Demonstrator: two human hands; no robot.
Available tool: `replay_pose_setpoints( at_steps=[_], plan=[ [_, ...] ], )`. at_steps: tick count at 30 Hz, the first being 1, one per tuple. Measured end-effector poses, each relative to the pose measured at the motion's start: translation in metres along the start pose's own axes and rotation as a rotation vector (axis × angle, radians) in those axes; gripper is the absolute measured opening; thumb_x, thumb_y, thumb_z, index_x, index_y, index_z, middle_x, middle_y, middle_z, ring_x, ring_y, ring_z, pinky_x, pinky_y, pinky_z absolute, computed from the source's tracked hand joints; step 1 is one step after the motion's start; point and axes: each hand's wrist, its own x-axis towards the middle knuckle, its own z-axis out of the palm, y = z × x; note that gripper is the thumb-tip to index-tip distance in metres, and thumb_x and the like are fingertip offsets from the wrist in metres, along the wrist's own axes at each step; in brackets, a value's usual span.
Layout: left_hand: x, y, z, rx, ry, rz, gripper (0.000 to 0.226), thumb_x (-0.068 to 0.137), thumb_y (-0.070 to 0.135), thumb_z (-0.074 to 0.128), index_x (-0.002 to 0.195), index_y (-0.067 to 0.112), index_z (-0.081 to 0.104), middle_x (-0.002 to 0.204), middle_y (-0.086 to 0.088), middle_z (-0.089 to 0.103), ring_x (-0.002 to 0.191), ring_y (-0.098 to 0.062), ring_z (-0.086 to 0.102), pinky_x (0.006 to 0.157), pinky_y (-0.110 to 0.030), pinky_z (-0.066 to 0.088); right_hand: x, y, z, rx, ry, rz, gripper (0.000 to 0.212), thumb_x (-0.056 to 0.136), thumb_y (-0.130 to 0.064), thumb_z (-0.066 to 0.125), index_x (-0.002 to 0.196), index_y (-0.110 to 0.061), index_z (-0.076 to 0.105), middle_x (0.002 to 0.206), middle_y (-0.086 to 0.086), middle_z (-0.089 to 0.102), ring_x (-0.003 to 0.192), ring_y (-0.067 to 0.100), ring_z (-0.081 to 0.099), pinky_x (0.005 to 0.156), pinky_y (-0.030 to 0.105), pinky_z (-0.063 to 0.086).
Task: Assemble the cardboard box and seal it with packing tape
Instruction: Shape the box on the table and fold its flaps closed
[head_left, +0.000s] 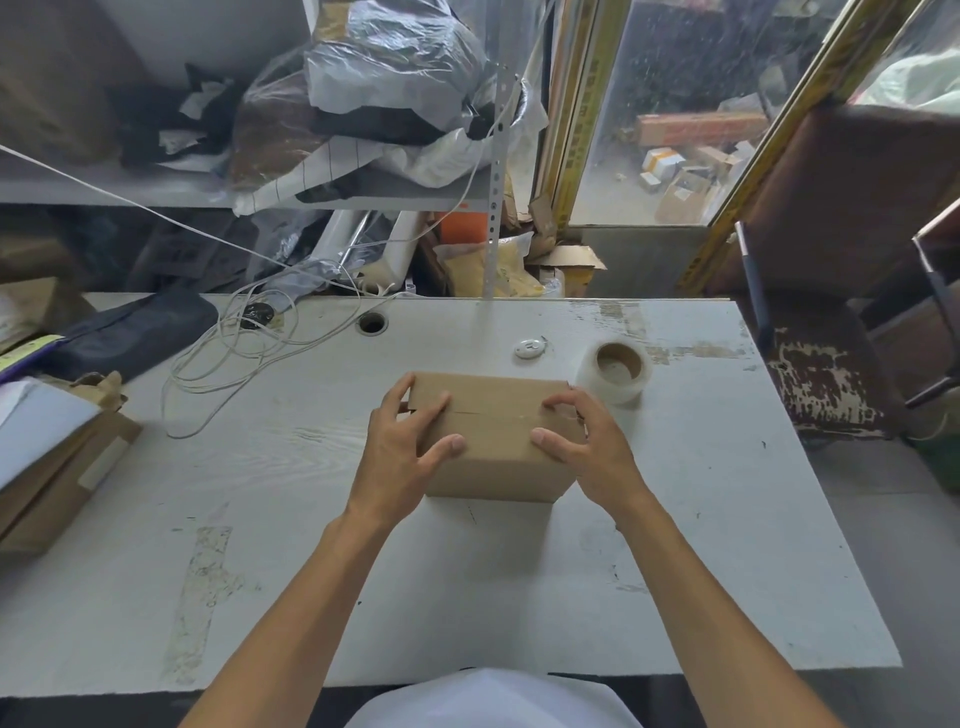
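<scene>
At mid-frame on the tabletop (675, 519), both hands' curled fingers (441, 410) held the cardboard box (493, 467) flaps shut; letting go to reach the tape roll (615, 371) risked them springing open.

Person in a white garment (493, 696) (seen only at lower frame edge), both forearms bare to the hands, no gloves, rings or watch.

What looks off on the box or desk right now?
The cardboard box looks sound: top flaps meet along a seam, both hands gripping its ends. The tape roll sits apart, to its right. Only oddities: a loose white cord tangled on the table, whose surface is scuffed.
</scene>
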Motion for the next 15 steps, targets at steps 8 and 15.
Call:
replay_pose_setpoints(
  at_steps=[8,15],
  plan=[
    [0.016,0.023,0.040,-0.040,-0.083,0.040,0.057,0.098,0.023,0.060,0.151,0.033,0.040,0.165,-0.001,0.022,0.146,-0.019,0.025,0.117,-0.033,0.025,0.027,0.013,-0.026,-0.066,-0.004,0.042,0.070,0.081,-0.029,0.080,0.140,-0.037,0.043,0.158,-0.008,0.012,0.133,-0.001,0.020,0.106,0.022,0.025],
    [0.026,0.027,0.045,-0.004,-0.024,-0.002,0.044,0.095,0.028,0.066,0.136,0.039,0.056,0.153,0.001,0.024,0.129,-0.017,0.030,0.111,-0.036,0.034,0.026,0.027,-0.033,-0.002,-0.026,-0.004,0.066,0.075,-0.041,0.074,0.136,-0.043,0.051,0.154,-0.022,0.019,0.140,-0.001,0.027,0.110,0.024,0.029]
  ],
)
